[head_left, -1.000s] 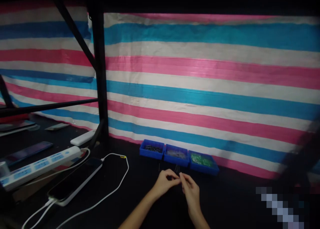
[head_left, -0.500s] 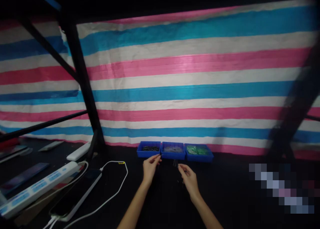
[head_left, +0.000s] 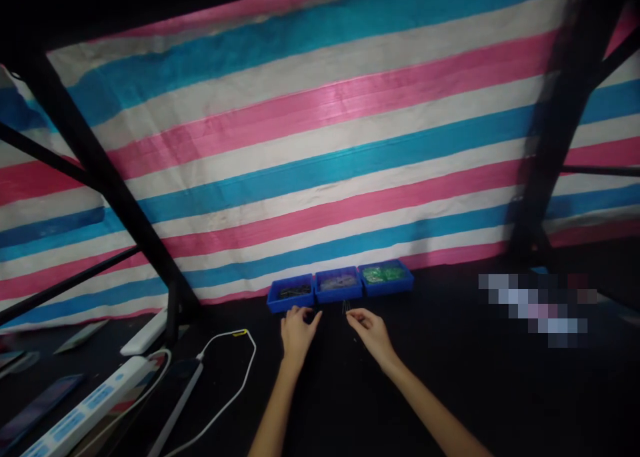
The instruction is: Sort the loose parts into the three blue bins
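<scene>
My left hand (head_left: 297, 334) is at the front of the left blue bin (head_left: 276, 304), which holds dark, thin pieces (head_left: 295, 290). Its thumb stands apart from the fingers, and nothing shows between them. My right hand (head_left: 371, 334) has thumb and forefinger pinched together; whatever they hold is too small to make out. Just beyond these fingertips are several thin, light pin-like pieces (head_left: 345, 306), in front of the middle blue bin (head_left: 340, 296). That bin contains clear, pale packets or pieces (head_left: 338, 281). In the right blue bin (head_left: 387, 288) are green pieces in clear plastic (head_left: 384, 273).
On the left lie a white power strip (head_left: 85, 410), a phone-like device (head_left: 175, 397) and a looping white cable (head_left: 253, 350). Black frame posts (head_left: 115, 204) flank the black table (head_left: 425, 364). Striped sheeting (head_left: 325, 150) hangs behind the bins.
My left hand has gone from a pinch to parted fingers at the left bin's front. My right hand stays pinched near the pin-like pieces. The camera view has tilted and turned right.
</scene>
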Tool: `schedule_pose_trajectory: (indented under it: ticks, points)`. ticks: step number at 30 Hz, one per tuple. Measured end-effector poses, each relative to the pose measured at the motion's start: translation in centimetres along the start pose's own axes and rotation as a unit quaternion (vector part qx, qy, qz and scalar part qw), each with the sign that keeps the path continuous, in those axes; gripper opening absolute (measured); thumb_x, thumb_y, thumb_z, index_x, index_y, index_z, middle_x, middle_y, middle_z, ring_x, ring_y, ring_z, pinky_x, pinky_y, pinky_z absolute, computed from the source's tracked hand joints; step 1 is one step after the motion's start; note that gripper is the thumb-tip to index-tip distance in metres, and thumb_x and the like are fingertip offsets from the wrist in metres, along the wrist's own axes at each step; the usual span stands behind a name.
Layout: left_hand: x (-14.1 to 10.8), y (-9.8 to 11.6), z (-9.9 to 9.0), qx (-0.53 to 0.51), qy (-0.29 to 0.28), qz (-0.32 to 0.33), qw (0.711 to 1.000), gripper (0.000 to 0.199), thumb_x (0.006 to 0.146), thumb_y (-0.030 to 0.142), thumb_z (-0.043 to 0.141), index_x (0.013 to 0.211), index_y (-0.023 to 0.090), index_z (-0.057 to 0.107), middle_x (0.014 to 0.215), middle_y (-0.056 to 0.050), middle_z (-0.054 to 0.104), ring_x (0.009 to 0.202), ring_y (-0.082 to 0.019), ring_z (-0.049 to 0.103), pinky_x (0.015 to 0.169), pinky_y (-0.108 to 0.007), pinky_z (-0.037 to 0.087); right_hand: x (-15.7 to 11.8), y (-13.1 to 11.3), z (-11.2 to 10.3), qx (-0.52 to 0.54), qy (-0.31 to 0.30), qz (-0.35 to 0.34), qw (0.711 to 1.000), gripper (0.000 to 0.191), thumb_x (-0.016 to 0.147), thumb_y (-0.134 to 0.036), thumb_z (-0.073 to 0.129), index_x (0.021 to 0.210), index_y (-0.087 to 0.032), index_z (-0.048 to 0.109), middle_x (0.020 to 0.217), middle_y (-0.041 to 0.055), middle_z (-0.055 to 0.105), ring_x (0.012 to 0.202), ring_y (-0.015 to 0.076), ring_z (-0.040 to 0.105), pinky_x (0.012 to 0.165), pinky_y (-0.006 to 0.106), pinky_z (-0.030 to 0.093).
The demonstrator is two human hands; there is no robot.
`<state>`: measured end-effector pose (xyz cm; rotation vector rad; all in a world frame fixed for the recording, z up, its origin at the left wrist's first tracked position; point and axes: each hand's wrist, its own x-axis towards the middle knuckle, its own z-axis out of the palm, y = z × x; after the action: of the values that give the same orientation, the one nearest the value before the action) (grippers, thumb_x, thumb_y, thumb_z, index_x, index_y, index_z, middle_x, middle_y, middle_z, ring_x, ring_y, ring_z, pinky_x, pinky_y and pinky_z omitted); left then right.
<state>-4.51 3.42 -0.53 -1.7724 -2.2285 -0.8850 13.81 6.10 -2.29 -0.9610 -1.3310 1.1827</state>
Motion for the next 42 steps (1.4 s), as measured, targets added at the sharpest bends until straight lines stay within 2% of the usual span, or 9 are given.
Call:
schedule_pose_trajectory:
  ticks: [6,10,14,18,23,28,34,37,42]
  points:
    - [-1.8,0.8,1.1,0.009,-0.087,0.038,0.995,0.022,0.081,0.03,0.045,0.081,0.021,0.065,0.082,-0.005,0.06,0.081,-0.02,0.054,0.069,-0.03,0.037,-0.4,-0.5,0.3,-0.02,0.005,-0.023,1.0,0.022,0.068,-0.032,0.061,0.078,-0.015,0.068,0.066,0.0019,0.06,0.051,0.0097,0.049,0.048,0.021,0.038]
    - [-1.9,1.7,0.9,-0.045,-0.08,0.062,0.994,0.02,0.078,0.032,0.048,0.076,0.021,0.066,0.082,-0.004,0.062,0.081,-0.022,0.054,0.071,-0.032,0.037,-0.2,-0.7,-0.1,-0.038,0.013,-0.029,0.999,0.02,0.069,-0.031,0.06,0.078,-0.016,0.068,0.066,0.0016,0.059,0.051,0.0094,0.048,0.048,0.021,0.039]
    - [-2.1,2.6,0.7,-0.183,-0.046,0.036,0.981,0.021,0.073,0.039,0.055,0.072,0.021,0.066,0.078,-0.003,0.063,0.07,-0.019,0.054,0.066,-0.03,0.04,-0.1,-0.6,-0.5,-0.057,0.021,-0.027,0.998,0.022,0.069,-0.032,0.06,0.083,-0.017,0.069,0.073,0.0031,0.062,0.053,0.0097,0.049,0.049,0.021,0.04]
    - [-2.6,3.9,0.6,-0.366,-0.073,-0.031,0.927,0.024,0.07,0.04,0.059,0.075,0.018,0.067,0.074,-0.003,0.064,0.065,-0.016,0.055,0.062,-0.026,0.042,-0.2,-0.4,-0.3,-0.039,-0.001,0.002,0.999,0.03,0.069,-0.036,0.061,0.091,-0.017,0.068,0.082,0.0053,0.065,0.053,0.0102,0.051,0.047,0.021,0.04]
    - [-3.4,5.4,0.5,-0.499,-0.119,-0.112,0.851,0.029,0.067,0.039,0.064,0.083,0.015,0.068,0.082,-0.006,0.068,0.075,-0.017,0.06,0.071,-0.026,0.045,-0.6,-0.3,0.3,0.003,-0.01,0.008,1.0,0.025,0.068,-0.037,0.062,0.079,-0.016,0.07,0.069,0.0034,0.064,0.05,0.0094,0.05,0.047,0.021,0.038]
    - [-3.7,5.9,0.5,-0.536,-0.122,-0.185,0.814,0.033,0.065,0.039,0.066,0.087,0.014,0.069,0.088,-0.007,0.069,0.076,-0.018,0.061,0.069,-0.026,0.046,-1.2,-1.1,0.6,0.041,-0.038,0.061,0.997,0.031,0.071,-0.043,0.059,0.084,-0.016,0.069,0.057,-0.0005,0.056,0.045,0.0073,0.043,0.039,0.018,0.028]
    - [-3.3,5.3,0.7,-0.527,-0.123,-0.153,0.827,0.029,0.062,0.037,0.068,0.081,0.014,0.069,0.084,-0.007,0.069,0.082,-0.019,0.061,0.074,-0.028,0.046,-1.4,-1.5,0.7,0.066,0.001,0.085,0.994,0.029,0.064,-0.039,0.066,0.081,-0.016,0.069,0.067,0.0015,0.06,0.051,0.0077,0.045,0.04,0.018,0.028]
    - [-3.1,5.3,0.4,-0.531,-0.117,-0.152,0.826,0.033,0.065,0.039,0.066,0.089,0.016,0.068,0.088,-0.006,0.068,0.077,-0.016,0.06,0.07,-0.025,0.046,-1.2,-1.5,0.4,0.079,0.012,0.099,0.992,0.029,0.065,-0.041,0.065,0.082,-0.017,0.068,0.071,0.0018,0.062,0.049,0.0068,0.044,0.04,0.018,0.028]
    - [-3.2,5.6,0.0,-0.553,-0.151,-0.167,0.802,0.038,0.068,0.041,0.063,0.096,0.016,0.067,0.088,-0.006,0.068,0.069,-0.013,0.058,0.057,-0.021,0.042,-1.2,-1.8,0.0,0.101,-0.08,0.125,0.984,0.031,0.067,-0.044,0.063,0.082,-0.017,0.067,0.071,0.0006,0.06,0.048,0.0048,0.041,0.039,0.017,0.026]
